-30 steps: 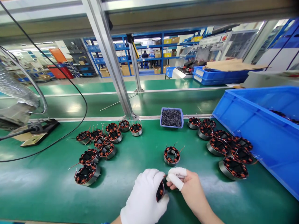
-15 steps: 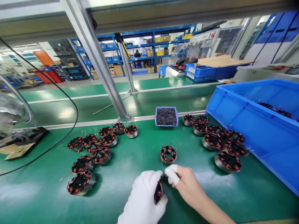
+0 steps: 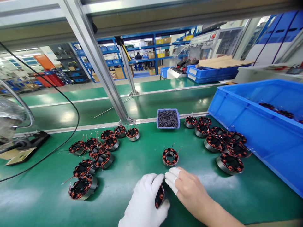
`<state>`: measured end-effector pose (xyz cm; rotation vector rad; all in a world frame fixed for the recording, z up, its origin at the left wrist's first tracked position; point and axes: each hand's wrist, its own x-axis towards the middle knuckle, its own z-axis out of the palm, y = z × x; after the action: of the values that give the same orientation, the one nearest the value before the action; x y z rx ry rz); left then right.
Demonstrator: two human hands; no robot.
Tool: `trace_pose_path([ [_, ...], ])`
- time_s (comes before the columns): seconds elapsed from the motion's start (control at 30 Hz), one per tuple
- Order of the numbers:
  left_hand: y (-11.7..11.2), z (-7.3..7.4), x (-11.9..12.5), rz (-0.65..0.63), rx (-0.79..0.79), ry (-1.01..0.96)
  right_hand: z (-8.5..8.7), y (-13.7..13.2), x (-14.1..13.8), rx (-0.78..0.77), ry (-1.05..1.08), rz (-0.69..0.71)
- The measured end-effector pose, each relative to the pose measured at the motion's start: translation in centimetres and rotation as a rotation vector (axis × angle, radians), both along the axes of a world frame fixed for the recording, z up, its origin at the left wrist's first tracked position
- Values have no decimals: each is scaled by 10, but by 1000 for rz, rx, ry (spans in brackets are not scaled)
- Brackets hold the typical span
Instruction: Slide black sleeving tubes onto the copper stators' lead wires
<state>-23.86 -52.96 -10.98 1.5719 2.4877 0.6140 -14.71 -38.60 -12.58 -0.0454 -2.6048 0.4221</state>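
Note:
My left hand [image 3: 144,201], in a white glove, is wrapped round a motor stator [image 3: 159,196] with copper windings, held tilted above the green bench. Most of that stator is hidden by the glove. My right hand [image 3: 186,186], with white finger cots on its fingertips, is closed beside the left fingertips at the stator's upper edge. What its fingers pinch, if anything, is hidden. Just beyond both hands, another stator [image 3: 170,157] stands on the bench with its wire ends sticking up. A small purple bin [image 3: 168,127] of short black tube pieces [image 3: 168,118] sits farther back.
Several stators [image 3: 103,158] stand in a cluster at left, and several more [image 3: 230,163] at right. A large blue crate [image 3: 262,121] with stators inside borders the right side. A metal post [image 3: 101,66] rises behind the bench [image 3: 132,167]. A black cable [image 3: 77,126] hangs at left.
My right hand has turned and its fingers now lie straighter, closer against the left fingertips. The small dark piece seen earlier between the fingertips is hidden. My left hand keeps its hold.

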Motion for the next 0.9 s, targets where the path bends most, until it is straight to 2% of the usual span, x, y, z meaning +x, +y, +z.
trace_pose_path([
  [0.13,0,-2,-1,-5,0,22,0,2,0,-76,-166,-4],
  [0.27,0,-2,-1,-10,-2,29,1,0,0,-131,-238,-40],
  [0.4,0,-1,1,-7,-14,21,7,1,2,-234,-277,-12],
  [0.5,1,3,2,4,-36,-8,10,4,6,-299,-198,14],
  [0.57,0,6,1,9,-68,-46,8,5,8,-235,-95,4],
  [0.7,-7,8,-3,58,-135,-101,1,4,7,34,-41,5],
  [0.8,-12,-2,-7,63,-154,-130,-1,2,2,178,-64,-9],
  [0.9,-15,-16,-12,27,-144,-174,-1,4,-4,251,-107,6],
])
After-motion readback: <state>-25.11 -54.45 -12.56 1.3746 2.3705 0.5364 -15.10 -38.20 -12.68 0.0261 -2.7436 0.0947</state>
